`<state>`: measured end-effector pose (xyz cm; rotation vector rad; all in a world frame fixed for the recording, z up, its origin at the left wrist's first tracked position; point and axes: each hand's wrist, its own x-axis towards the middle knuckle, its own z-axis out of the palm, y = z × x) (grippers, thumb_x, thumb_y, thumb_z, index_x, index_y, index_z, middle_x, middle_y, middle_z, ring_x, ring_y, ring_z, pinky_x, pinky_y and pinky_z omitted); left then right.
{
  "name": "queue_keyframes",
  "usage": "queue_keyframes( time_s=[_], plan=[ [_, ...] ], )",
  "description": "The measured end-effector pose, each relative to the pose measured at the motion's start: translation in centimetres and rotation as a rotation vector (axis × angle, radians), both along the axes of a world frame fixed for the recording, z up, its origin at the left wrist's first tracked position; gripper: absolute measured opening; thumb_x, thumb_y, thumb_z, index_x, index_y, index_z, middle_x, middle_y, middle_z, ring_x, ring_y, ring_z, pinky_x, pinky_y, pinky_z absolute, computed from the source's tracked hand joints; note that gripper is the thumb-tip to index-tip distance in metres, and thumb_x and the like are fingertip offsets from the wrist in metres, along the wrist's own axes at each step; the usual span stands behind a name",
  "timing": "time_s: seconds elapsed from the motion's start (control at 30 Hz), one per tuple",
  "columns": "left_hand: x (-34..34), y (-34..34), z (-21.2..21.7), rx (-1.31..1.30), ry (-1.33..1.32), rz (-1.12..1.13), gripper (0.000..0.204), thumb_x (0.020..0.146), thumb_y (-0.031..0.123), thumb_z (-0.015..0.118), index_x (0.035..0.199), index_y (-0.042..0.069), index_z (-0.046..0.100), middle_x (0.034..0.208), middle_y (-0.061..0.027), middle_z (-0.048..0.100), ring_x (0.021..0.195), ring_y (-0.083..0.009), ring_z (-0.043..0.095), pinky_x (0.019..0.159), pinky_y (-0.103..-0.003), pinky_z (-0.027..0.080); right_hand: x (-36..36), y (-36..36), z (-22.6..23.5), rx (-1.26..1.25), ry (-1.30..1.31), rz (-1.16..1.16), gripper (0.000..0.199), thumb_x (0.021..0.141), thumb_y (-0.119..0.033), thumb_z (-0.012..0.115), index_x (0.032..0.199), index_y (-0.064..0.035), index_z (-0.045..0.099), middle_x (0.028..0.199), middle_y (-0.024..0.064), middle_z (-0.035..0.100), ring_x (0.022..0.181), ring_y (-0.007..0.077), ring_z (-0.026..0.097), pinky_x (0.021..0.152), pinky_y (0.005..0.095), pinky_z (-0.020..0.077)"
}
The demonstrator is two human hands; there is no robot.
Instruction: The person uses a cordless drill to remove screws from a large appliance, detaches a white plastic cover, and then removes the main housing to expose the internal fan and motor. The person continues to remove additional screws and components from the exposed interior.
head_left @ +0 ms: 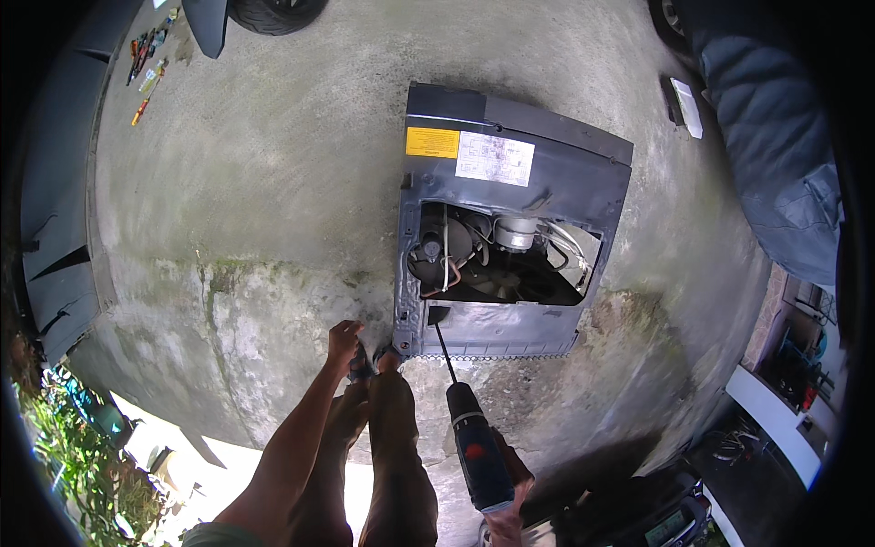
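Observation:
My right hand [518,474] is wrapped round the grip of a dark blue and black cordless drill [474,447]. The drill's long thin bit [446,355] points away from me, and its tip reaches a small dark opening [438,314] in the near panel of a grey metal appliance [510,319]. Through the appliance's large cut-out show a rounded dark compressor, copper pipe [454,275], a whitish cylindrical part [516,233], wires and fan blades. My left hand [344,339] hovers beside the appliance's near left corner, above my feet, fingers curled in; whatever they may hold is hidden.
Stained concrete floor [264,182] surrounds the appliance. Screwdrivers and other hand tools [144,55] lie at the far left. Vehicle tyres [278,11] stand at the far edge, a dark covered vehicle [766,137] at the right. Plants [82,465] grow at the near left.

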<state>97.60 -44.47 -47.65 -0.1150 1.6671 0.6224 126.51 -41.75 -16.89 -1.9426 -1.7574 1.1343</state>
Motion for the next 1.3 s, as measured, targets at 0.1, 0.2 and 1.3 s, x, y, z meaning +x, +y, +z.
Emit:
queue_keyframes(
  time_s=[0.1, 0.2, 1.3],
  plan=[
    [0.6, 1.0, -1.2, -0.044, 0.08, -0.115, 0.011, 0.091, 0.018, 0.062, 0.093, 0.008, 0.067, 0.052, 0.0068, 0.041, 0.04, -0.0039, 0.034, 0.036, -0.024, 0.026, -0.1, 1.0, -2.3, -0.054, -0.048, -0.026, 0.061, 0.066, -0.024, 0.082, 0.12, -0.0012, 0.064, 0.081, 0.0131, 0.068, 0.061, 0.0255, 0.066, 0.057, 0.0344, 0.0516],
    [1.3, 2.2, -2.4, -0.035, 0.05, -0.052, 0.011, 0.091, 0.017, 0.063, 0.094, 0.008, 0.068, 0.052, 0.0063, 0.042, 0.04, -0.0042, 0.035, 0.036, -0.024, 0.026, -0.6, 2.0, -5.0, -0.052, -0.038, -0.045, 0.06, 0.068, -0.026, 0.082, 0.12, -0.0012, 0.064, 0.08, 0.0123, 0.068, 0.061, 0.0246, 0.066, 0.056, 0.0344, 0.0517],
    [1.8, 8.7, -9.1, 0.13, 0.049, -0.526, 0.019, 0.086, -0.007, 0.05, 0.091, 0.0, 0.067, 0.075, -0.0005, 0.063, 0.069, -0.0071, 0.05, 0.065, -0.024, 0.039, -4.8, 1.8, -14.7, 0.096, -0.022, -0.278, 0.047, 0.074, -0.013, 0.076, 0.119, -0.0046, 0.064, 0.096, 0.0153, 0.07, 0.077, 0.0318, 0.069, 0.068, 0.0365, 0.0537]
  ],
)
